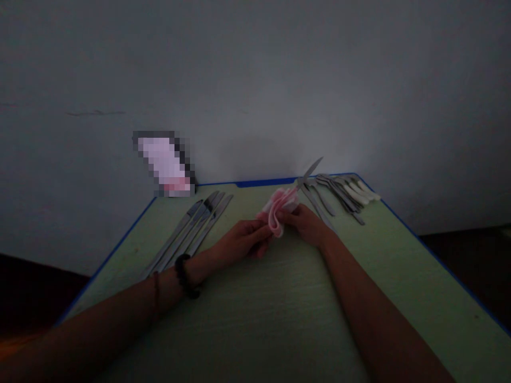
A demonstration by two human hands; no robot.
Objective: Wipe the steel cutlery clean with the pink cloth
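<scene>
Over the middle of the table, a pink and white cloth is bunched between my two hands. My left hand is closed on its near left side, and my right hand pinches the right side. A table knife pokes out of the folds, its blade tilted up to the right. The cloth and fingers hide its handle, so I cannot tell which hand bears it. Several other table knives lie side by side left of my left hand, partly behind the wrist.
To the right lies a group of metal cutlery, several pieces with cream handles. A blurred phone-like device leans against the wall at the back left. The pale green table has a blue edge and meets the wall.
</scene>
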